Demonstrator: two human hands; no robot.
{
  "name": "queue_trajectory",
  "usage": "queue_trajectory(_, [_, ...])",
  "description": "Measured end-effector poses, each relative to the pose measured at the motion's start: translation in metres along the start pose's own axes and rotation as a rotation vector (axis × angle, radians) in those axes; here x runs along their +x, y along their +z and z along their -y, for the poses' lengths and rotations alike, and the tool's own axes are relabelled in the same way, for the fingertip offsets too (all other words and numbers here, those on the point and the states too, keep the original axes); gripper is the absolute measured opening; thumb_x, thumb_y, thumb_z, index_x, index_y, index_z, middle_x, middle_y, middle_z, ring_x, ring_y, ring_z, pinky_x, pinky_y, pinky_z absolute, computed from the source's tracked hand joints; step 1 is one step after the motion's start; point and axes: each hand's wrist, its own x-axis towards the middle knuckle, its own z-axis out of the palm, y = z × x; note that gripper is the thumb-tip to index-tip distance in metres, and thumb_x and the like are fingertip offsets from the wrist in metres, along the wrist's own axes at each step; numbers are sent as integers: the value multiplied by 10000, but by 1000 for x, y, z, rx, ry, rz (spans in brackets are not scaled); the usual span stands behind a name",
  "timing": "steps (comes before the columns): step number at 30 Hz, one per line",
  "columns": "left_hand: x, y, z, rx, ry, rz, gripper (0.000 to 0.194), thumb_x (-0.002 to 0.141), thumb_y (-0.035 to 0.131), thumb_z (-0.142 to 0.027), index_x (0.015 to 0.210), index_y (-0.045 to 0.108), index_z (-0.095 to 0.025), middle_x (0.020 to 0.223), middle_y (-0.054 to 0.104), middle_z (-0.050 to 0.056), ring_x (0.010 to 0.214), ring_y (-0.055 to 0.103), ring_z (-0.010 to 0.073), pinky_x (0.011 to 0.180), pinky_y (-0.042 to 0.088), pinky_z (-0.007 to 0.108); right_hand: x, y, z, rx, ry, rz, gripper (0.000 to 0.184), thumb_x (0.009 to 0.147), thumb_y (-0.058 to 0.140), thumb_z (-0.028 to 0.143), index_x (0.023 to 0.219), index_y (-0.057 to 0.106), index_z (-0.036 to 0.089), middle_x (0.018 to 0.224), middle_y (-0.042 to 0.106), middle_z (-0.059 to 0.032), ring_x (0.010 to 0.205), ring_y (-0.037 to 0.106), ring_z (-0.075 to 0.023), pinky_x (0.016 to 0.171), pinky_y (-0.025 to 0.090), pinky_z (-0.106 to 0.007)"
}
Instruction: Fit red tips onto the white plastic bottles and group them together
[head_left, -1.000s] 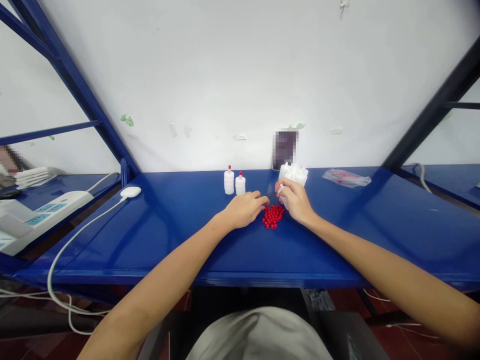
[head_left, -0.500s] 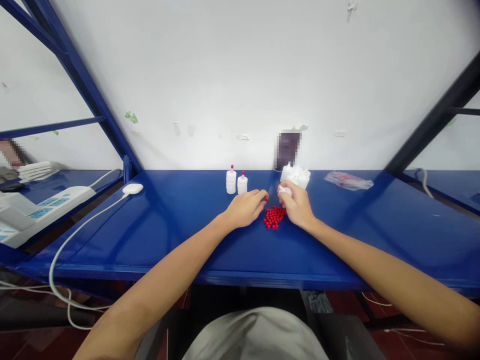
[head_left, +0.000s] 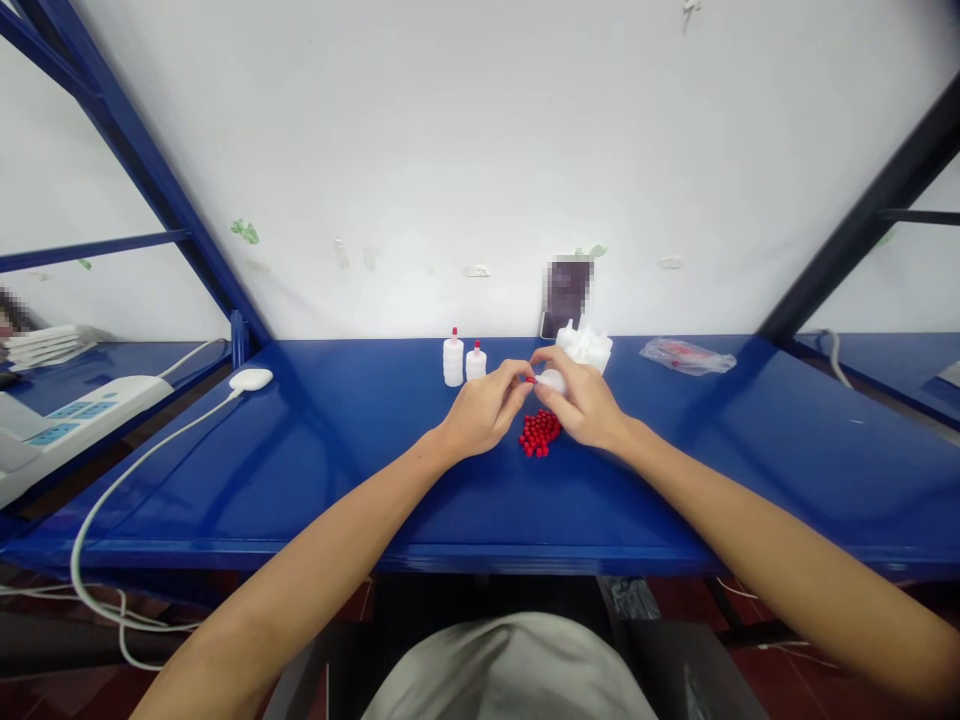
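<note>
My right hand (head_left: 585, 405) is closed round a small white bottle (head_left: 553, 380), held just above the blue table (head_left: 337, 460). My left hand (head_left: 484, 410) pinches a small red cap (head_left: 530, 380) at the bottle's tip. Below and between the hands lies a pile of red caps (head_left: 538, 433). Two capped white bottles (head_left: 463, 362) stand behind my left hand. A cluster of uncapped white bottles (head_left: 585, 345) stands behind my right hand.
A clear plastic bag (head_left: 686, 355) lies at the back right. A dark phone (head_left: 566, 295) leans on the wall. A white power strip (head_left: 67, 420) and a white adapter (head_left: 251, 380) with its cable lie at the left. Blue frame struts rise on both sides.
My right hand has lifted a white bottle away from the cluster toward the middle. My left hand has risen from the cap pile with a red cap and met the bottle's tip.
</note>
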Motion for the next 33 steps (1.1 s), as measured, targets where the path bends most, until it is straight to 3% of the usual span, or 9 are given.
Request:
queue_trajectory(6, [-1,-2,5,53,-26,47,220,1022,357,-325,1134,488,-188,818,596,5,634,508,109,644,402,242,2,-1,7,-97,-14,101,207,944,447,344,1074,549,220,895,677,-54,719,581,-222,663,381,-317])
queue_trajectory(13, [-2,-4,8,82,-53,54,239,1026,342,-341,1147,479,-187,754,565,-11,619,499,114,639,394,244,3,-4,5,10,-85,237,224,990,409,403,1058,523,222,969,630,-76,796,557,-216,717,394,-317])
queue_trajectory(25, [-6,1,-1,38,-14,82,206,987,378,-275,1136,485,-182,738,560,-15,551,470,96,581,384,229,1,4,16,-68,145,33,439,915,450,571,668,506,213,566,510,13,541,446,-151,568,259,-279])
queue_trajectory(30, [-6,-1,-1,2,-20,150,223,976,418,-280,1160,506,-189,747,564,-18,563,455,92,593,391,224,1,4,17,-7,129,69,427,929,432,513,669,564,201,588,559,2,552,479,-151,573,283,-279])
queue_trajectory(33, [-7,3,-1,-38,-43,130,232,986,408,-303,1143,533,-186,767,580,-7,580,467,93,593,394,225,2,5,17,31,125,98,434,943,412,507,712,608,196,639,599,-12,584,500,-158,581,297,-279])
